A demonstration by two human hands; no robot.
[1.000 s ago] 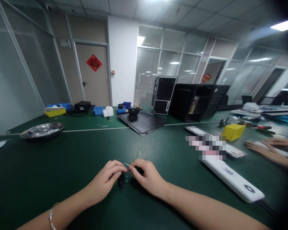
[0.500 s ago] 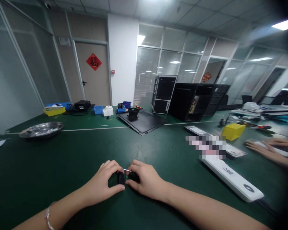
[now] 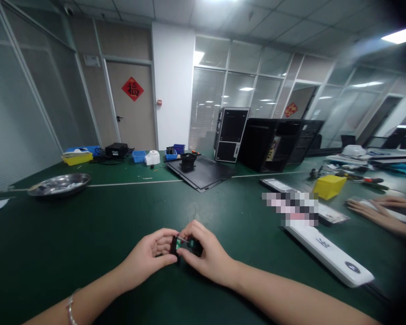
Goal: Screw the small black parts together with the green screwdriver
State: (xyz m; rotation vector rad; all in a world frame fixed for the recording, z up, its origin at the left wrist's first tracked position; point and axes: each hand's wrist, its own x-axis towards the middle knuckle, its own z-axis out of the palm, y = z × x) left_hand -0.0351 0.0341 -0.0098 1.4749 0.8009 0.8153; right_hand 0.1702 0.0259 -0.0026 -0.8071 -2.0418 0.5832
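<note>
A small black part with a green circuit board showing inside (image 3: 182, 245) is held between both hands just above the green table (image 3: 98, 225), near its front edge. My left hand (image 3: 149, 257) curls round its left side, fingers closed on it. My right hand (image 3: 208, 257) pinches its right side, and a thin metal pin runs across the top of the part. A bracelet sits on my left wrist.
A long white device (image 3: 328, 255) lies to the right. Another person's hands (image 3: 379, 210) rest at the far right edge. Beyond them stand a yellow box (image 3: 329, 186), a metal dish (image 3: 59, 184), a black flat panel (image 3: 203, 172) and computer cases (image 3: 257, 142).
Both hands have lifted and turned the small part, so its green board now faces up. My left fingers have closed round it more tightly.
</note>
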